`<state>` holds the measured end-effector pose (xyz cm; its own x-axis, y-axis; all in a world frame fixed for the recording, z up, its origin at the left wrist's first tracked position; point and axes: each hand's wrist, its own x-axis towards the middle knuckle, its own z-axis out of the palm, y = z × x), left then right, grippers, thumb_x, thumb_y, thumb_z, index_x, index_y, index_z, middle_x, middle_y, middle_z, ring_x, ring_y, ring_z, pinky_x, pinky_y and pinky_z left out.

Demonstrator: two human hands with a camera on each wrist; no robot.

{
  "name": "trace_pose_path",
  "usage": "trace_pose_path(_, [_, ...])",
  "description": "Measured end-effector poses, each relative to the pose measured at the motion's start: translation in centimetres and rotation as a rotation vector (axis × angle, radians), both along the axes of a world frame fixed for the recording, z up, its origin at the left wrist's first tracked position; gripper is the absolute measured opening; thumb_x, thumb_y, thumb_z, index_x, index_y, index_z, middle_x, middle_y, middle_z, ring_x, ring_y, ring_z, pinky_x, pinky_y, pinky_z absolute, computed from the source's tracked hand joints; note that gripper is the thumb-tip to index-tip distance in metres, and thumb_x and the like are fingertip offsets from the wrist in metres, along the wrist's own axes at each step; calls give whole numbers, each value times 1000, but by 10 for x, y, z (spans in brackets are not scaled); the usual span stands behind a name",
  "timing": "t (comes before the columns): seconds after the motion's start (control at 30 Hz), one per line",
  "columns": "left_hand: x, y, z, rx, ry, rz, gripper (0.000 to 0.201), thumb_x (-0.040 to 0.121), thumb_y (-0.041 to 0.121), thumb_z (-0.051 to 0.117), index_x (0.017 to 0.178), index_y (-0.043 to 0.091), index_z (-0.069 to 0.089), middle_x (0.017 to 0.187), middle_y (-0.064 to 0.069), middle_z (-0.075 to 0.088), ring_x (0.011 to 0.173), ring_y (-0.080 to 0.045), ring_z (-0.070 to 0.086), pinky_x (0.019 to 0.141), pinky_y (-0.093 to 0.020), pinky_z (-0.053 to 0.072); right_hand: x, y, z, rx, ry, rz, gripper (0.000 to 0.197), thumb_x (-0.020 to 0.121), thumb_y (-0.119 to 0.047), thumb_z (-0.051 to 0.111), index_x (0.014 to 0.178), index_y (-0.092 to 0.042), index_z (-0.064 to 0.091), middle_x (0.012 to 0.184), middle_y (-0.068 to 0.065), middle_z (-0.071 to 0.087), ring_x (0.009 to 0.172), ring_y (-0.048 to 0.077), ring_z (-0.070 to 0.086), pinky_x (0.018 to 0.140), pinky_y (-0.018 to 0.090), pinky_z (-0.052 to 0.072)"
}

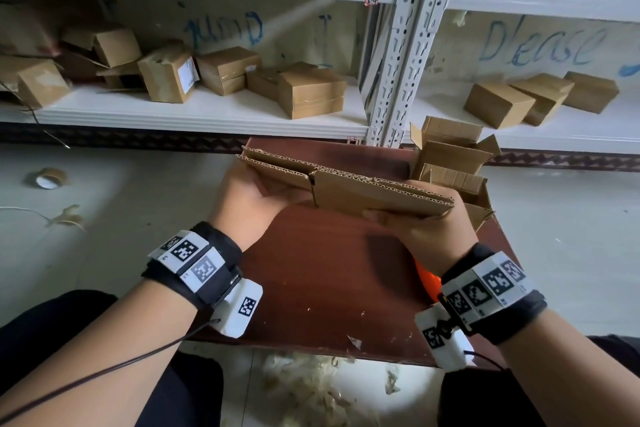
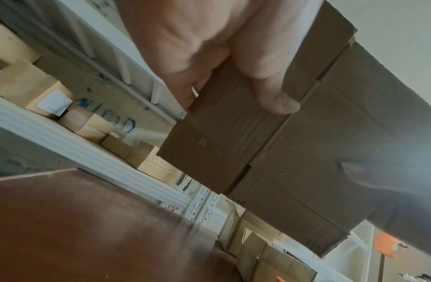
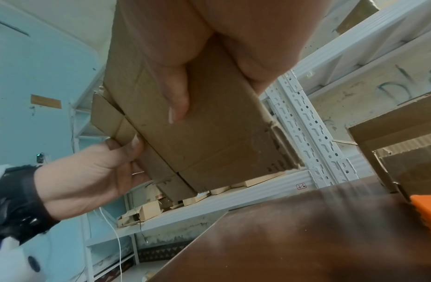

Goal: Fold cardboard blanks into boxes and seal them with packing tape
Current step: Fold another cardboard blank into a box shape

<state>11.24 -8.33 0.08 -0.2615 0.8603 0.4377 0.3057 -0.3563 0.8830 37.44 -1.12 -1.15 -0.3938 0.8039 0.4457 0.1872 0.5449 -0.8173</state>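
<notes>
L grip (image 1: 256, 199) & R grip (image 1: 424, 230) pinching flat cardboard blank (image 1: 349, 184), above brown table (image 1: 322, 274)

White metal shelving (image 1: 398, 55), blue scrawl on wall (image 1: 225, 29), brown table (image 1: 311, 270), floor scraps (image 1: 311, 388)

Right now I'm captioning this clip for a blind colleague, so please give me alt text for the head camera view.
Two hands hold a flat cardboard blank above a brown table, the left hand at its left end, the right hand at its right. Behind are white shelves of small boxes, with a tape roll on the floor.
</notes>
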Motion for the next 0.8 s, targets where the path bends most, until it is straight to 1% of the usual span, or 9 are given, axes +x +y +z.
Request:
trace_pose_path(0.07, [1,2,-4,-9,-83,-39,38,73,-27,74,91,5,65,75,13,76,78,2,74,72,-16,56,-1,-4,-2,-3,-10,-13,23,79,-17,91,88,-6,74,83,14,76,81,39,72,72,59,57])
trace_pose_path(0.13, [1,5,-8,-1,-156,-66,37,77,-32,66,96,0,65,76,12,77,77,-2,75,68,-16,58,-1,-5,-2,-8,8,-13,23,79,-16,90,87,-5,71,82,16,74,80,41,70,71,61,56])
trace_pose_path(0.23, [-2,10,-11,33,-169,-75,50,76,-29,69,83,21,71,79,12,77,80,-5,75,71,-18,58,1,-2,-2,-11,22,-17,26,78,-14,90,84,-3,67,79,18,71,77,43,67,68,61,54])
trace_pose_path(0.3, [-4,10,-15,57,-78,-41,42,71,-20,80,87,17,68,84,14,77,85,-5,75,77,-22,58,0,-2,-4,-25,35,-24,26,78,-14,91,84,-4,67,79,17,72,77,43,67,68,62,54])
trace_pose_path(0.4, [-6,9,-18,38,4,1,30,74,2,89,99,14,77,98,10,80,99,-12,76,91,-31,58,-4,-3,-7,-95,92,-24,28,76,-14,93,90,-4,70,88,17,75,86,45,70,76,65,55])
trace_pose_path(0.5, [-5,5,-14,32,78,34,30,74,24,89,101,15,78,100,19,79,101,-4,74,91,-19,53,-6,-1,-8,-126,108,-25,30,74,-15,94,92,-7,72,91,14,77,89,42,72,80,65,56])
trace_pose_path(0.57, [-4,2,-12,18,102,35,33,73,35,88,101,19,77,100,23,77,102,-1,73,92,-18,53,-6,-1,-7,-129,93,-29,29,74,-14,94,92,-7,72,91,12,77,89,39,73,80,62,57])
trace_pose_path(0.7, [-10,6,-18,-50,135,53,42,73,45,92,106,23,78,108,11,78,108,-12,73,100,-44,56,-9,-3,-7,-161,100,-24,28,75,-8,94,96,-8,76,93,4,80,93,29,76,87,56,59])
trace_pose_path(0.8, [-10,3,-18,-81,148,36,52,65,51,96,106,25,77,110,11,78,109,-13,73,101,-46,55,-11,-3,-6,-203,123,-26,31,73,-8,94,100,-10,80,98,0,81,97,23,77,92,54,60])
